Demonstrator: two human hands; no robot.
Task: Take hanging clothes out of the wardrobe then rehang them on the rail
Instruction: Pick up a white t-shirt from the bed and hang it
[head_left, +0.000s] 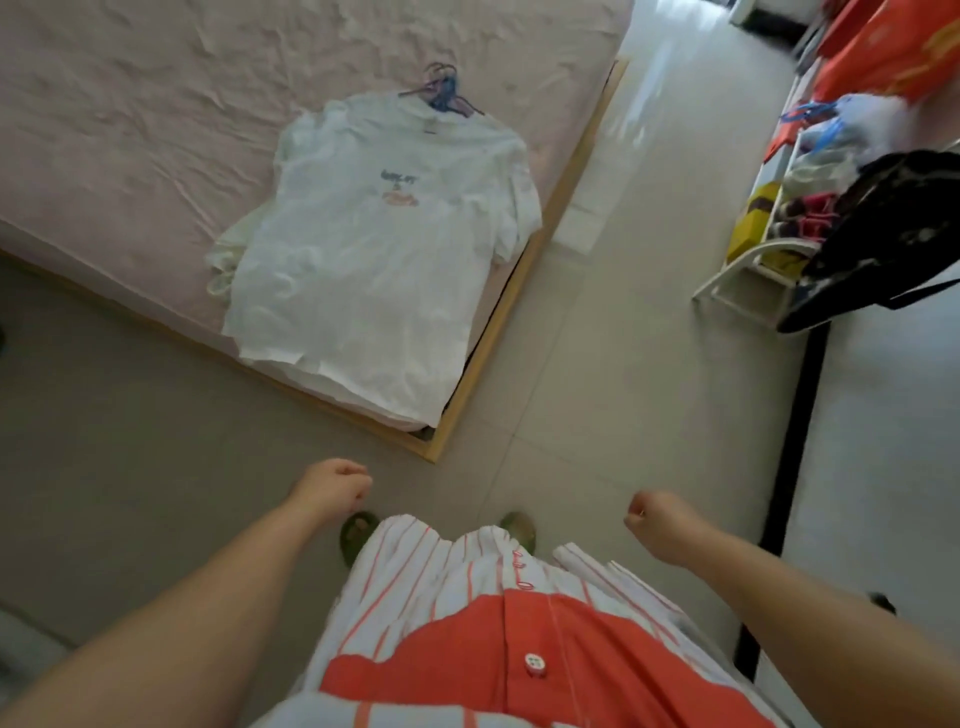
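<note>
Fingers first: my left hand (332, 491) has fingers curled into a loose fist, nothing in it. My right hand (657, 519) is the same, knuckles tucked, nothing held. Both hang low over the tiled floor (597, 364), either side of my striped shirt hem, well apart from any garment.

Task item: stack of white T-shirts (374, 249) lying flat on the pink bed (130, 130), near its corner. From my left hand it sits at about 12 o'clock, from my right at about 11. Left hand looks nearer, I judge.

Long axis runs roughly 12 to 6, collar end far, hem end toward me and overhanging the bed frame. The hangers (444, 91), blue and purple hooks bunched, poke out at the far collar end, so the reach goes past the hem.

Wardrobe rail not in view. A black bag (893, 228) sits at 2 o'clock.
</note>
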